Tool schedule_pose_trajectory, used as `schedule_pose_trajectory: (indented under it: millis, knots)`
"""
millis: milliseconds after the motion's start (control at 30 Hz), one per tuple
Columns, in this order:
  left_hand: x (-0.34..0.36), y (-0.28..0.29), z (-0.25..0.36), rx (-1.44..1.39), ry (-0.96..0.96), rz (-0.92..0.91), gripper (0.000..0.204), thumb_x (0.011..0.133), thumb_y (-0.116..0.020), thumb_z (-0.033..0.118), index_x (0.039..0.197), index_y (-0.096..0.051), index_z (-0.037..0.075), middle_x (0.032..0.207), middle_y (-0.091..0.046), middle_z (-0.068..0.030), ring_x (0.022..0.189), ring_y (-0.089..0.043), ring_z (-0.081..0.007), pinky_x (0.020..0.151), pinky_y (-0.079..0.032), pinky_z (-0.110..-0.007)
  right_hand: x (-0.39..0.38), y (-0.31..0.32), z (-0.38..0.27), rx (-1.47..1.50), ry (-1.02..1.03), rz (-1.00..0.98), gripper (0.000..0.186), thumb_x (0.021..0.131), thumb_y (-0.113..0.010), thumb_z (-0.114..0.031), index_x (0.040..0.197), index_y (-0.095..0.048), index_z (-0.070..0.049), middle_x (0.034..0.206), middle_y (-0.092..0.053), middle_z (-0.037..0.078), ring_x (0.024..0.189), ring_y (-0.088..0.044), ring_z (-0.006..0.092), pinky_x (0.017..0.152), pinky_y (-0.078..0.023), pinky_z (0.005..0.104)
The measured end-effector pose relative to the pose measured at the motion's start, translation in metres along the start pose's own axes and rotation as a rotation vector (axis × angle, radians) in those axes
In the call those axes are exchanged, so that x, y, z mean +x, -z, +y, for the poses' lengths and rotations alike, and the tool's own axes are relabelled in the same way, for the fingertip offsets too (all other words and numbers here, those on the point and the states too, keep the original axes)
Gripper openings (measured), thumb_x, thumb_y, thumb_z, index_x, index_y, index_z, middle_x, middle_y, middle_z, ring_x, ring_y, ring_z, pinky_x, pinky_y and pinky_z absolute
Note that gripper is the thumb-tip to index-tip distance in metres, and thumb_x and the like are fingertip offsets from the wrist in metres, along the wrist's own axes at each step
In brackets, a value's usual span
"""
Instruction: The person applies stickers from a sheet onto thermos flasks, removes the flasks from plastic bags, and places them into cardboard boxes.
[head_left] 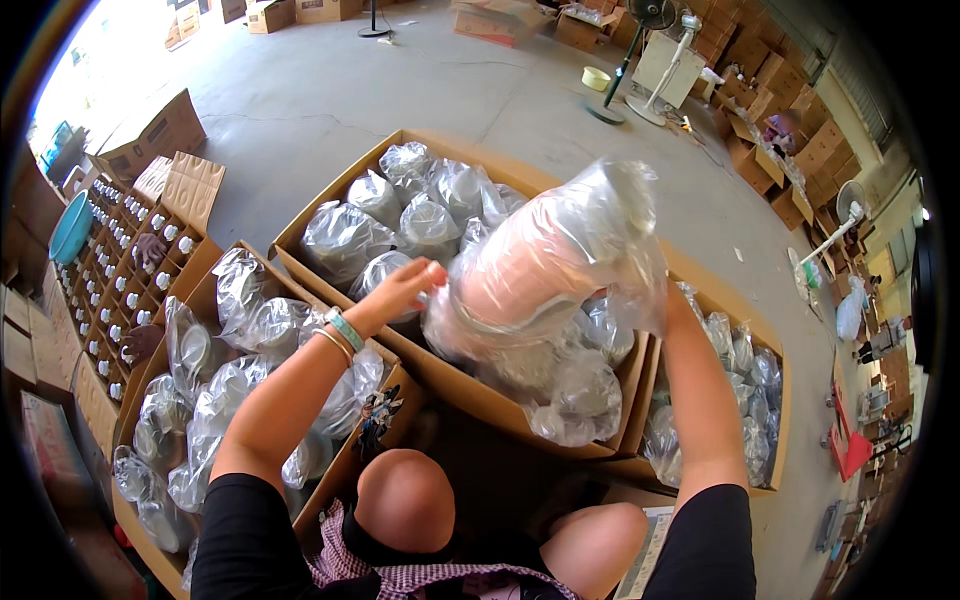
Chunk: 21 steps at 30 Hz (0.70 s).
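My right hand (648,285), partly hidden by clear plastic, holds a large pink cylindrical item (540,250) in a clear bag, tilted over the middle box (330,170). My left hand (410,285) has loosely bent fingers beside the bag's left side, with nothing visible in its grasp; whether the fingertips touch the plastic I cannot tell. Beneath, the middle box holds several plastic-wrapped round items (430,225). More bagged items fill a left box (370,452) and a right box (775,420).
At far left are a divided carton with several white-topped items (135,300) and a blue basin (72,225). Standing fans (655,15), a yellow tub (596,78), stacked cartons (775,80), a person (782,130) and a red trolley (850,450) are beyond. My knees are below the boxes.
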<state>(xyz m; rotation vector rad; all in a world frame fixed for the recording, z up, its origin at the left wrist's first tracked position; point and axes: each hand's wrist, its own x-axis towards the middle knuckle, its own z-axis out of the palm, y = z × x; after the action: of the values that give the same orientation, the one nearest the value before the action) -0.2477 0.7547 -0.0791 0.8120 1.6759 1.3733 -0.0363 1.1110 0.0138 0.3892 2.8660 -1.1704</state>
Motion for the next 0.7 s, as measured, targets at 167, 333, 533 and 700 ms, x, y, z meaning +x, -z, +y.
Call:
schedule_pose_trajectory:
  millis: [167,333,533,700]
  knots:
    - [0.023,0.006,-0.013,0.514,-0.074,0.158,0.036,0.102,-0.065,0.038,0.115,-0.071,0.005,0.103,-0.074,-0.0075,0.093,-0.069,-0.0174,0.084,-0.055,-0.035,0.021,-0.001,0.012,-0.069,-0.031,-0.148,0.044,0.086,-0.071,-0.016,0.128,-0.066,-0.002,0.109,-0.072,0.023,0.094,-0.07,0.0359,0.086,-0.059,0.0434]
    - [0.05,0.02,0.001,0.674,-0.223,0.412,0.018,0.087,-0.074,0.02,0.096,-0.072,0.004,0.094,-0.075,-0.0163,0.084,-0.072,-0.031,0.078,-0.056,-0.042,0.08,-0.091,0.01,-0.21,0.095,-0.23,0.04,0.084,-0.073,-0.013,0.123,-0.069,-0.003,0.11,-0.073,0.022,0.098,-0.071,0.036,0.086,-0.059,0.0439]
    - [0.073,0.028,-0.012,1.115,-0.185,0.145,0.02,0.084,-0.07,0.021,0.098,-0.074,0.007,0.103,-0.074,-0.0176,0.095,-0.069,-0.0404,0.086,-0.055,-0.048,0.103,-0.211,0.014,-0.619,0.027,-0.243,0.035,0.082,-0.075,-0.008,0.117,-0.072,-0.004,0.111,-0.074,0.02,0.102,-0.072,0.0361,0.086,-0.059,0.0445]
    - [0.104,0.01,-0.024,1.495,-0.11,-0.198,0.022,0.089,-0.066,0.026,0.102,-0.079,0.014,0.102,-0.077,-0.0076,0.097,-0.073,-0.0292,0.082,-0.053,-0.046,0.129,-0.284,0.075,-0.614,-0.343,-0.705,0.034,0.083,-0.076,-0.014,0.115,-0.073,-0.005,0.115,-0.074,0.019,0.104,-0.072,0.0347,0.086,-0.058,0.0455]
